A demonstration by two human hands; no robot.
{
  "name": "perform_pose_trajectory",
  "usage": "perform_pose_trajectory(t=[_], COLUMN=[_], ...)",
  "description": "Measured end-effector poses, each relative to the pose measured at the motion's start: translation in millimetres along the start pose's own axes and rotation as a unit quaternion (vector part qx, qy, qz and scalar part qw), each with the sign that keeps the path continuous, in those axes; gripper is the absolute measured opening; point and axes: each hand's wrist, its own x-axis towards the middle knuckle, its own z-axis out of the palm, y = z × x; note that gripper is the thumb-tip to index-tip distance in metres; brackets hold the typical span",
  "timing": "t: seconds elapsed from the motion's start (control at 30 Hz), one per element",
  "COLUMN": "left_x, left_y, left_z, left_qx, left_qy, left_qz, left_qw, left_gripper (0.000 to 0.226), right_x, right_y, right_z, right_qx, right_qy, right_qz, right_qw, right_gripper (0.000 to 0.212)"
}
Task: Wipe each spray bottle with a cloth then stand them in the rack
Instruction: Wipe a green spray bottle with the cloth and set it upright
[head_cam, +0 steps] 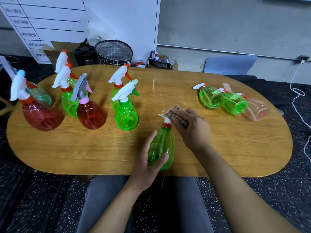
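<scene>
Oval wooden table. Upright spray bottles crowd its left half, red and green; three more lie on their sides at far right. White board behind, writing too blurred to read. Near front edge: left hand clamped round translucent green bottle, red collar, white trigger. Right hand presses brownish cloth on its sprayer head.

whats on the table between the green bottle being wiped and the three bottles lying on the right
Only the right hand with the cloth; beyond it, the head view shows bare wooden table between the held green bottle and the three lying bottles.
</scene>
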Motion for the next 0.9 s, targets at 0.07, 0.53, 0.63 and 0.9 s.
perform_pose_trajectory(t=[0.07, 0.53, 0.63, 0.9], left_x=[-1, 0, 1, -1], left_y=[-1, -1, -3, -4], left_z=[0, 2, 2, 1], left_qx=[-0.003, 0.019, 0.021, 0.015], left_qy=[0.002, -0.009, -0.014, -0.006], left_qz=[0.003, 0.013, 0.016, 0.01], left_qw=[1.0, 1.0, 1.0, 1.0], left_gripper=[0.079, 0.08, 0.078, 0.079], right_x=[-3, -13, -9, -19], right_y=[1, -7, -3, -6], right_z=[1, 3, 3, 6], right_qx=[0.008, 0.108, 0.052, 0.126], right_qy=[0.006, -0.069, -0.019, -0.059], right_qz=[0.01, -0.034, 0.012, 0.002], right_qw=[1.0, 0.991, 0.998, 0.99], right_gripper=[0.034, 0.03, 0.035, 0.032])
